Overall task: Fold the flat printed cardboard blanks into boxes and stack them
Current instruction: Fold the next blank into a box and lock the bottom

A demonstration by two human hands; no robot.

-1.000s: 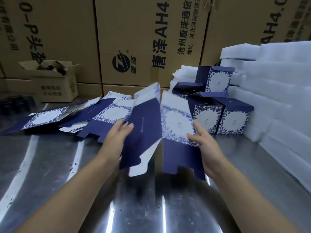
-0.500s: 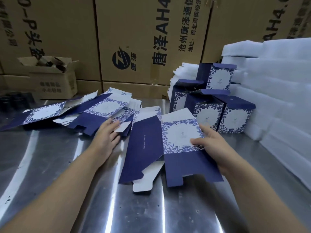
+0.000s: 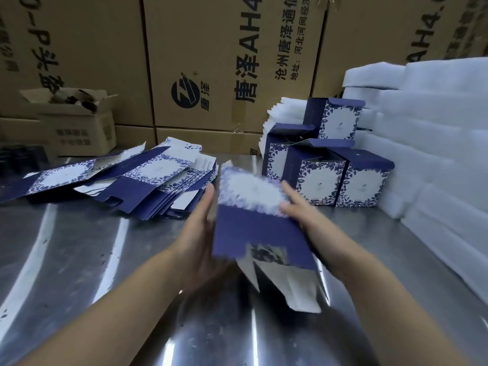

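Blank between left hand and right hand

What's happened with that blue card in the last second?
The blank, lying on the table half a second ago, is lifted toward the person; the left hand left the pile of flat blanks and presses its side, the right hand grips the other. Pile and folded boxes stayed put.

Brown printed cartons — stacked across the frame's top; small open carton, upper left; white foam sheets piled at right; steel tabletop, lower frame.
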